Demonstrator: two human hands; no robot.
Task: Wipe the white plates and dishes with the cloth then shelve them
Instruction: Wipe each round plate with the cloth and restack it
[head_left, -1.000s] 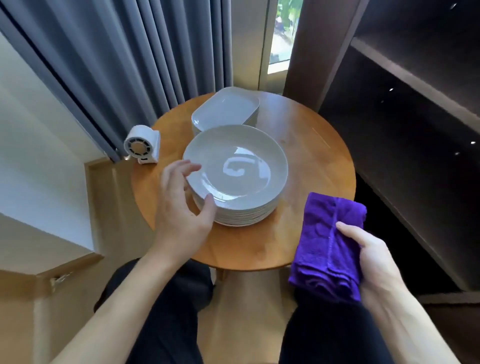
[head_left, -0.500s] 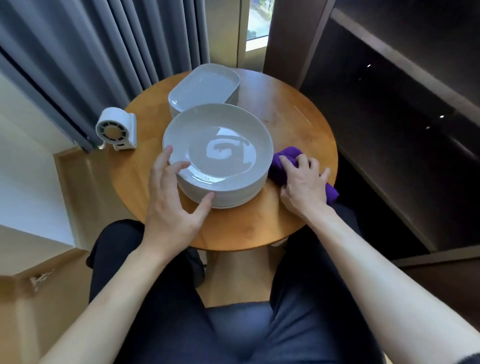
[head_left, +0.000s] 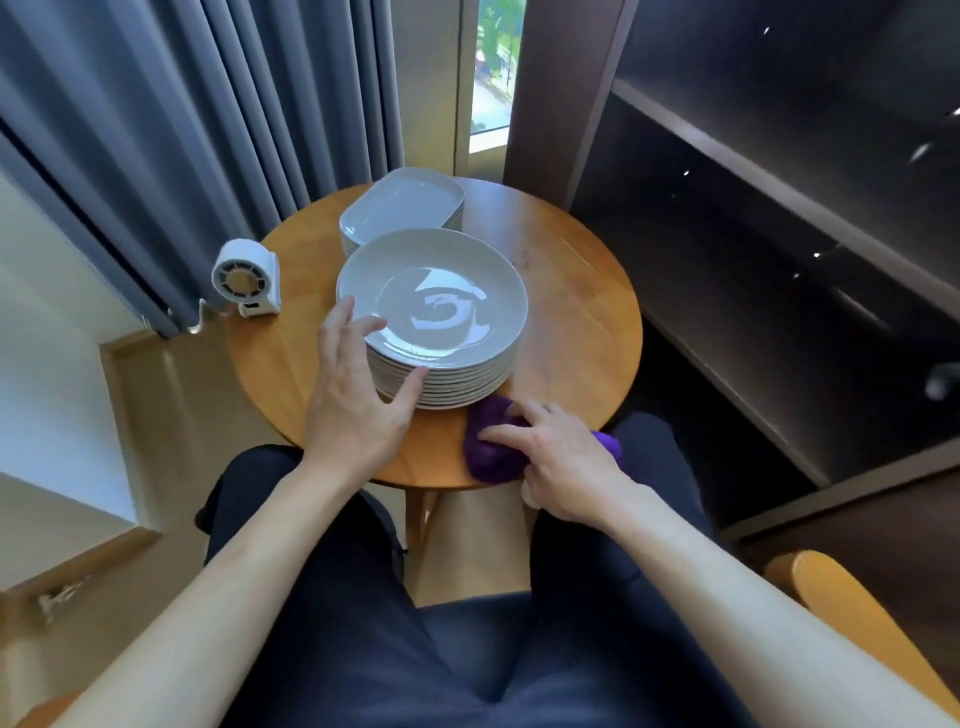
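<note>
A stack of several round white plates (head_left: 431, 306) stands in the middle of a small round wooden table (head_left: 571, 312). Behind it is a lower stack of rectangular white dishes (head_left: 402, 205). My left hand (head_left: 353, 410) is at the round stack's front left, with its fingers spread over the top plate's rim and its thumb against the stack's side. My right hand (head_left: 561, 462) lies on the table's front edge, its fingers curled over a bunched purple cloth (head_left: 488, 452) just in front of the stack.
A small white fan (head_left: 247, 278) sits at the table's left edge. Grey curtains (head_left: 208, 130) hang behind it. A dark shelf unit (head_left: 779, 208) with open compartments rises on the right. An orange chair arm (head_left: 841, 613) is at the lower right, and my legs reach under the table.
My right hand brought the cloth from the air down onto the table, then slid it toward the front edge and bunched it. My left hand stayed at the stack's rim.
</note>
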